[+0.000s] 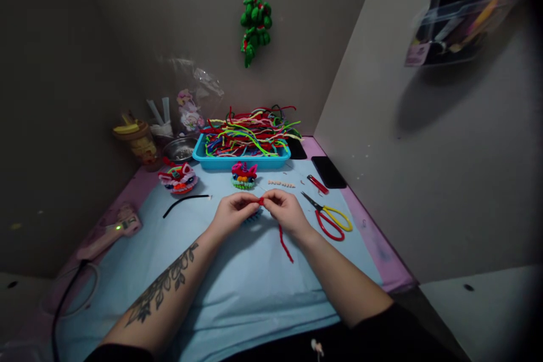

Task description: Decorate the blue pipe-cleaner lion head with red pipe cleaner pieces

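Observation:
Both hands meet over the middle of the light blue cloth, pinching one red pipe cleaner between them. My left hand [235,212] is closed on its bent end, fingertips and thumb together. My right hand [285,212] grips the same red pipe cleaner [285,246], whose free tail hangs down below the palm. A bluish ridged piece lies partly hidden under my left fingers. Just beyond the hands sits a small pink and red lion-head figure [244,176]. A short twisted beige strip [281,184] lies behind my right hand.
A blue tray [241,163] heaped with coloured pipe cleaners stands at the back. Scissors [326,218], a red lighter [318,184] and a black phone [328,172] lie right. Leftward are another lion-head figure [179,179], a black pipe cleaner [184,200] and a glue gun [112,232].

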The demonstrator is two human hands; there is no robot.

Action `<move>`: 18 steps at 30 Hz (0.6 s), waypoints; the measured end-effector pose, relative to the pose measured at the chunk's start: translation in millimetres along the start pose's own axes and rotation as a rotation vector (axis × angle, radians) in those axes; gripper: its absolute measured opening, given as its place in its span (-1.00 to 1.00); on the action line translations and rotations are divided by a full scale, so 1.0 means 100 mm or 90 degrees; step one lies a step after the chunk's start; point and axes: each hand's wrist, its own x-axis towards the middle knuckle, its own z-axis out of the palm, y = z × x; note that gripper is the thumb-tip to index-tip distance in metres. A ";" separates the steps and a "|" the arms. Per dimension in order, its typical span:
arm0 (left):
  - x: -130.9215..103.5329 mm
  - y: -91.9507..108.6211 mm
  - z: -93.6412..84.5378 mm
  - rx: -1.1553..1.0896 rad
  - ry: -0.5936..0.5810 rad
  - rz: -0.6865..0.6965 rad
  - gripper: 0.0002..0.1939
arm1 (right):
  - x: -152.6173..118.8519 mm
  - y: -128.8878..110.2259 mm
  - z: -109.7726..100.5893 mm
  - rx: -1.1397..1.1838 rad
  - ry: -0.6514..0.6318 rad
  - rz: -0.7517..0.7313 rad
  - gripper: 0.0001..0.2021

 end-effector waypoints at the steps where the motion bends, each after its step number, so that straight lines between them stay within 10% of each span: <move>1: 0.00 -0.01 0.00 -0.017 0.002 -0.010 -0.73 | 0.00 0.00 0.00 -0.018 0.001 -0.016 -0.90; 8: 0.02 -0.04 0.00 -0.036 0.019 -0.014 -0.72 | -0.08 0.02 0.07 -0.212 0.086 -0.201 -0.83; 18: 0.00 -0.04 -0.02 0.030 -0.002 -0.002 -0.75 | -0.08 -0.02 0.04 -0.211 0.034 -0.194 -0.82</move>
